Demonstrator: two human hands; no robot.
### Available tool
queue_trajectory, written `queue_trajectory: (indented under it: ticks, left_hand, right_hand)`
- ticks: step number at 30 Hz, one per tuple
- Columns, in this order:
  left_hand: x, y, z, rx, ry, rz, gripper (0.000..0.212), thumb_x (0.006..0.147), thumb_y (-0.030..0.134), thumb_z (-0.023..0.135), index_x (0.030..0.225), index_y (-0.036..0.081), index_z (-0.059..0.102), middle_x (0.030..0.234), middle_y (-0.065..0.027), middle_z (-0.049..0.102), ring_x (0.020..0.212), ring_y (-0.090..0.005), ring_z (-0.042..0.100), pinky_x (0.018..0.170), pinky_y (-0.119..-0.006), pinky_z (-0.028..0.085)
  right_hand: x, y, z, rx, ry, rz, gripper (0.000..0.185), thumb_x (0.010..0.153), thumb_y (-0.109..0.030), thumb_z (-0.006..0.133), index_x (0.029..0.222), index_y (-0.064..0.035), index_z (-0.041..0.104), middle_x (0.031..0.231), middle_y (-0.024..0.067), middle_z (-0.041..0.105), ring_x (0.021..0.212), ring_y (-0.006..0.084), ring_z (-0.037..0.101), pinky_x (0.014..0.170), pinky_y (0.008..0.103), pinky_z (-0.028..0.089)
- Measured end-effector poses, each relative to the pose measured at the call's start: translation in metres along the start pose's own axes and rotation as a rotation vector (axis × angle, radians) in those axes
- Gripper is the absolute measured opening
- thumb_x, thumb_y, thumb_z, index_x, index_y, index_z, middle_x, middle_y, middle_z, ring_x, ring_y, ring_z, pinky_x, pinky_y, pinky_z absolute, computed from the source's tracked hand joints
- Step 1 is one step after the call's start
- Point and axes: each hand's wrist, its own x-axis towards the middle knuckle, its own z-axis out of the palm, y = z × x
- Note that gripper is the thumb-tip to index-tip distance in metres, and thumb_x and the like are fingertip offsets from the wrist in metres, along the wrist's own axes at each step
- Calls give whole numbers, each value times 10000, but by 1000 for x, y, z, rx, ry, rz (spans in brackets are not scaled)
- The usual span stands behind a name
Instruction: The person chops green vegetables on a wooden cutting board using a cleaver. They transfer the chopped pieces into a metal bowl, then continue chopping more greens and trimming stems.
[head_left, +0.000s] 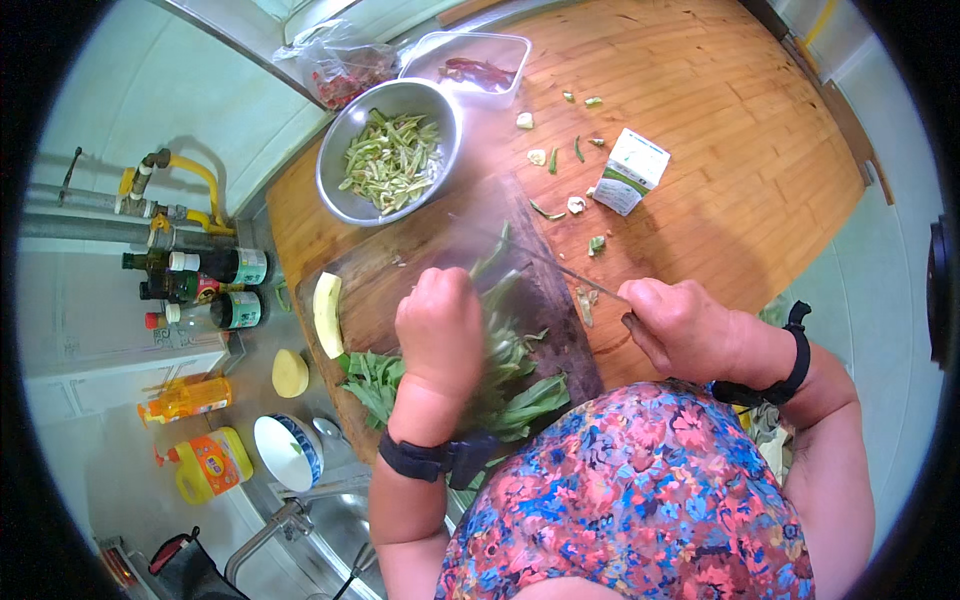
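Note:
My right hand (675, 322) grips the handle of a knife (574, 274); its thin blade points left over the wooden cutting board (375, 300), and the far end is blurred. On the left, my left hand (440, 322) is curled into a fist above the board. Whether it holds anything is hidden by its back. Leafy green vegetables (536, 401) lie beside and below it, their stems reaching up the board, partly blurred. At the board's left edge rests a pale peeled vegetable piece (328, 315). A metal bowl (330, 169) of sliced green vegetable pieces (394, 157) stands beyond the board.
Behind the bowl are a plastic bag (349, 71) and a clear plastic container (517, 71) with dark red food. A small carton (631, 171) and scattered scraps (576, 205) lie on the wooden counter (720, 97). Leftward are bottles (244, 266), a white-and-blue bowl (285, 450) and a sink (337, 517).

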Motion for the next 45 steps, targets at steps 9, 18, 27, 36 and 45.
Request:
queue_trajectory:
  ticks: [9,18,27,36,45]
  left_hand:
    - [19,-4,22,-56,-4,-38,114,845,44,639,957,26,647,888,-161,623,833,-364,631,742,-406,507]
    - [14,-13,28,-193,108,-154,152,891,134,574,983,45,656,911,-195,659,831,-402,635,731,-477,507]
    - [18,-15,35,-70,-14,-14,75,867,69,664,932,46,692,863,-155,671,765,-328,658,695,-375,526]
    - [18,-10,34,28,-23,89,74,861,83,639,919,84,686,902,-153,667,827,-388,642,698,-444,519]
    - [7,-21,1,-291,14,-27,49,826,38,639,872,37,656,808,-155,607,751,-356,617,679,-409,499]
  right_hand:
    - [6,6,1,-30,-15,65,144,860,-59,576,934,0,467,794,216,582,721,433,620,600,496,505]
    - [-5,-8,-40,365,-384,306,165,913,-107,550,962,32,476,798,290,599,777,489,603,646,520,478]
    - [11,0,-18,-131,-147,16,206,744,-11,593,904,24,469,740,201,583,720,420,650,614,480,530]
    - [40,16,-14,-92,-264,-87,135,831,-41,551,912,8,455,749,223,572,672,427,624,552,486,504]
    - [30,16,-3,8,-32,106,190,838,-41,574,989,18,476,748,234,617,743,454,635,618,509,504]
